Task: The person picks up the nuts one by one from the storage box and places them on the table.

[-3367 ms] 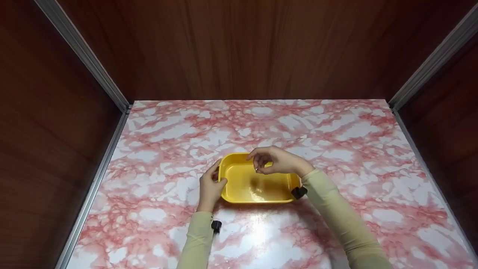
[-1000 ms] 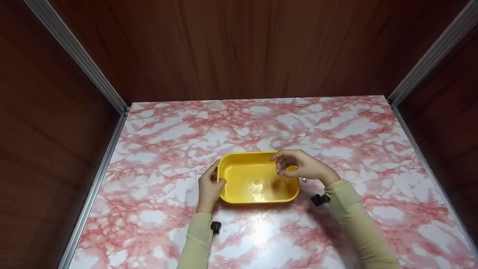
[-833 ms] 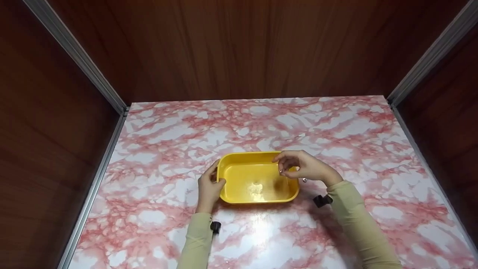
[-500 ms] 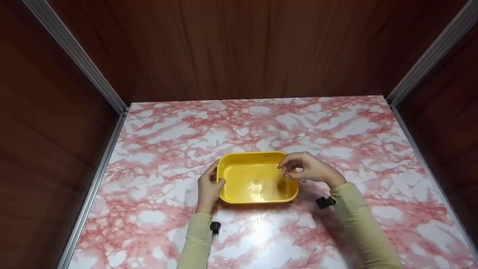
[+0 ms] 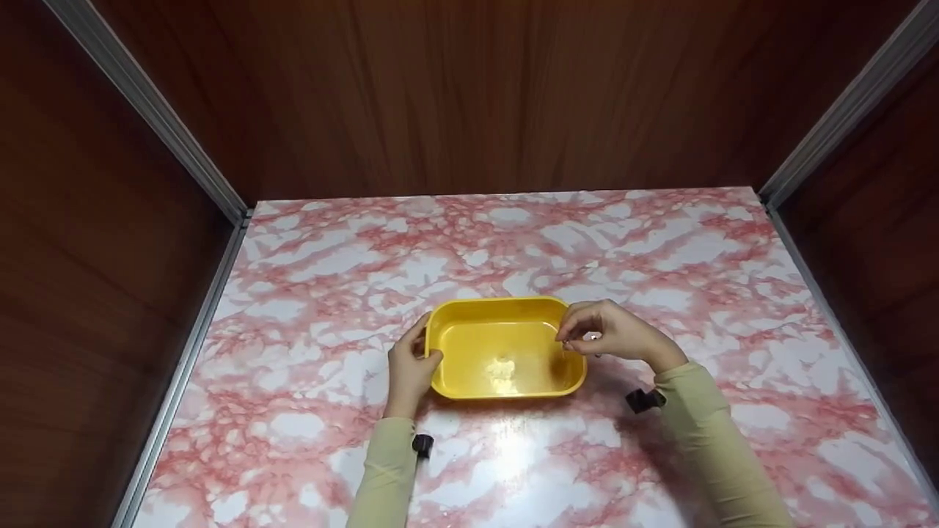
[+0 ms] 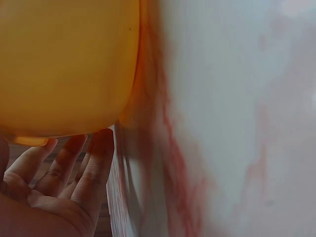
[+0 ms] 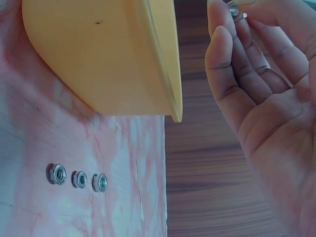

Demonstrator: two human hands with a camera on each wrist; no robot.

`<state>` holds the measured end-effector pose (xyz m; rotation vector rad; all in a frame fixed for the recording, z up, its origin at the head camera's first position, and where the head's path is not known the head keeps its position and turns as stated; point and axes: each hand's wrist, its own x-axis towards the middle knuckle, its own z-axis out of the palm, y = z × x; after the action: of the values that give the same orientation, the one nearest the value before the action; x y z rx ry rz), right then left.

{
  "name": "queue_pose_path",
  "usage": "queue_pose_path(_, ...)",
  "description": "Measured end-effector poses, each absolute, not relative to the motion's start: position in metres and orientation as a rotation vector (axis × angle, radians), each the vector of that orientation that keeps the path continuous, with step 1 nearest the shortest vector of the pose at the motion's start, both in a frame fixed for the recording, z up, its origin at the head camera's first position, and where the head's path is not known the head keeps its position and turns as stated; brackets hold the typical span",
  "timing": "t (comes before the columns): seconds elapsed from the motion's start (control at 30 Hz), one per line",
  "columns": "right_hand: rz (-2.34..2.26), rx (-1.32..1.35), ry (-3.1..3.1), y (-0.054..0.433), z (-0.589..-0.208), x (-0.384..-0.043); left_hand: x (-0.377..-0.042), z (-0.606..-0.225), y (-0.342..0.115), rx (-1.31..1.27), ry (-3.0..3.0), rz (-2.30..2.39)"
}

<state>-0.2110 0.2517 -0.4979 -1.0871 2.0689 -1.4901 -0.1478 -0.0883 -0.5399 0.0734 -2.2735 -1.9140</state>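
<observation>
My left hand grips the left end of a yellow plastic tub, thumb over the rim and fingers along the outside wall. In the left wrist view, the fingertips touch the tub's wall. My right hand is over the tub's right end, pinching a small metal nut between thumb and fingers; the other fingers are loosely bent. Beside the tub, three flanged nuts stand in a row on the table in the right wrist view. From the head, the right hand partly hides them.
The table has a pink and white marbled top. Dark wood panels enclose it at the back and both sides, with grey metal strips at the corners. A bright reflection lies on the table in front of the tub.
My right hand, still pinching the nut, has moved right from over the tub's middle to its right end. Metal nuts beside the tub have come into view. My left hand stays on the tub.
</observation>
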Motion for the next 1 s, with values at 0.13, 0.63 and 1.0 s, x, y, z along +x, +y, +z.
queue_pose_path(0.13,-1.491,-1.053,2.084,0.255,-0.497,-0.209,-0.143,-0.528,-0.087,0.058,-2.285,-1.909)
queue_pose_path(0.63,-1.517,-1.063,2.092,0.261,-0.475,-0.192,-0.158,-0.569,-0.091,0.065,-2.281,-1.907)
queue_pose_path(1.0,-1.528,-1.069,2.138,0.277,-0.503,-0.198,-0.158,-0.569,-0.092,0.093,-2.289,-1.902)
